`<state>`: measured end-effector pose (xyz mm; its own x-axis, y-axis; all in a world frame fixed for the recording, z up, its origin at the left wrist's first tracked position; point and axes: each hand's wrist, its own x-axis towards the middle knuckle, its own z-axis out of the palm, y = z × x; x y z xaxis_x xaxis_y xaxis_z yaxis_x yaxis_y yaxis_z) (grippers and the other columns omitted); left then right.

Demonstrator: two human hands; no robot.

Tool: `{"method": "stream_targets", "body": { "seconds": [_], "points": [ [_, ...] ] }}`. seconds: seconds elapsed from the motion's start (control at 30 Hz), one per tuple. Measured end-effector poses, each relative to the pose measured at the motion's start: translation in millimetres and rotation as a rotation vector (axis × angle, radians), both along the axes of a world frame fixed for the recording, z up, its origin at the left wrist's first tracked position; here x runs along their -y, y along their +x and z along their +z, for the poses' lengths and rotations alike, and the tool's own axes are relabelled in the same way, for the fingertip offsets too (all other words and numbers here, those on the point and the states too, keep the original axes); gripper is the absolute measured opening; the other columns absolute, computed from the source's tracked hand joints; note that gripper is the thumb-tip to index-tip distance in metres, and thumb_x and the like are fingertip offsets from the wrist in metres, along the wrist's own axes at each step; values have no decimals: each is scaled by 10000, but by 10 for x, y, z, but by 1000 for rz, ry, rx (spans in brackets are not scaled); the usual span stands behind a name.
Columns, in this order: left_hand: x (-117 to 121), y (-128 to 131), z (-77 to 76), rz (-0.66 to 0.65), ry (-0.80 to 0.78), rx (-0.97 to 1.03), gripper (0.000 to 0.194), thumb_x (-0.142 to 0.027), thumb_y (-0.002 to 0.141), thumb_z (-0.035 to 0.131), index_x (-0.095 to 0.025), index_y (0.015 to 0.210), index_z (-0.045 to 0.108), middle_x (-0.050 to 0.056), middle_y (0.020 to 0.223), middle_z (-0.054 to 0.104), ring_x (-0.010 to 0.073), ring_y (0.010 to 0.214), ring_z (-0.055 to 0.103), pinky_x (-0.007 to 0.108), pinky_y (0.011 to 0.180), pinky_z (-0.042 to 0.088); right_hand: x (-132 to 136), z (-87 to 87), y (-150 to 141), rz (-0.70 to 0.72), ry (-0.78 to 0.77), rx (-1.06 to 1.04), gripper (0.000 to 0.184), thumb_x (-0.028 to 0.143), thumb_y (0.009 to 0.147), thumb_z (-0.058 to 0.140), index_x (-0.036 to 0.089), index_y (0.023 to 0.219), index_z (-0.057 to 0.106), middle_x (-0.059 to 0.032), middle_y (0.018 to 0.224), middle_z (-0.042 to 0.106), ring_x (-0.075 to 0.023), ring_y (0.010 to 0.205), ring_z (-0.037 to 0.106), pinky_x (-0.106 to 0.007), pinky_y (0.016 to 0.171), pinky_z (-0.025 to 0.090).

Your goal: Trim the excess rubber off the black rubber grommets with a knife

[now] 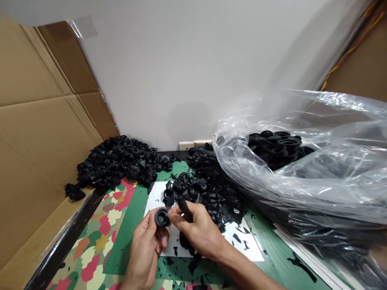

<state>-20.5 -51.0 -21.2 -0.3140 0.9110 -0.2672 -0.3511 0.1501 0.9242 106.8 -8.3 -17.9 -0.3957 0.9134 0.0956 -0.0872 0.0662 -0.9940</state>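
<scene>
Between the thumb and fingers of my left hand (148, 235) is a round black rubber boot (162, 217), its hollow opening turned up toward me. My right hand (198, 229) is closed around a dark, pen-like tool (185, 208). Its fingertips meet the rim of the boot on the right side; the working tip of the tool is hidden. Just beyond both hands lie several ribbed black rubber boots (181, 183) and a heap of torn black scraps (216, 193), partly covering a white sheet (252, 247).
A large pile of black rubber pieces (121, 161) sits at the back left beside a cardboard panel (45, 121). On the right stands a clear plastic bag (332, 181) with ribbed black boots (272, 147) inside. A grey wall (181, 72) closes off the back.
</scene>
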Motion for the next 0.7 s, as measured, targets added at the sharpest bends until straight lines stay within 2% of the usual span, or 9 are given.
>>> {"method": "stream_targets", "body": {
  "seconds": [0.1,0.2,0.33,0.43,0.57,0.63,0.7],
  "points": [
    [-6,23,-22,13,9,-39,403,-522,660,708,-148,791,638,-69,448,418,51,395,324,168,390,216,56,44,-55,77,54,21,203,175,809,471,180,617,536,7,605,573,-144,593,556,-242,597,422],
    [-19,28,-85,56,23,-95,447,-551,630,712,-148,815,650,-74,463,409,57,408,317,174,390,241,78,49,-77,23,160,186,209,88,763,491,179,580,534,-8,638,594,-154,633,565,-244,620,415],
    [-24,-34,-231,117,52,-337,503,-549,643,689,-163,965,657,-62,489,476,91,440,384,193,406,297,73,-2,-67,-30,276,339,180,10,678,502,177,633,551,-10,690,583,-147,653,532,-236,617,378],
    [-28,-78,-282,122,66,-562,490,-558,685,633,-176,991,653,-29,567,574,116,455,435,222,427,345,61,-47,-62,-45,341,402,159,21,650,506,178,641,530,-2,684,546,-142,644,486,-238,599,341],
    [-24,-47,-197,137,86,-709,452,-580,674,607,-199,909,671,34,729,676,185,599,569,282,570,447,63,-56,-69,-30,283,411,116,69,654,495,185,644,490,16,641,501,-133,609,447,-234,573,316],
    [-6,-15,-132,176,84,-714,446,-590,653,622,-203,867,676,22,645,653,186,563,558,287,554,442,65,-46,-71,-36,229,440,105,87,647,493,188,637,467,19,625,487,-134,594,436,-237,562,305],
    [18,0,-74,266,104,-627,453,-598,655,628,-196,860,673,-16,502,566,160,466,490,270,481,402,54,-41,-65,-82,174,500,100,101,644,489,191,637,448,14,623,483,-140,591,430,-247,561,296]
  ]
}}
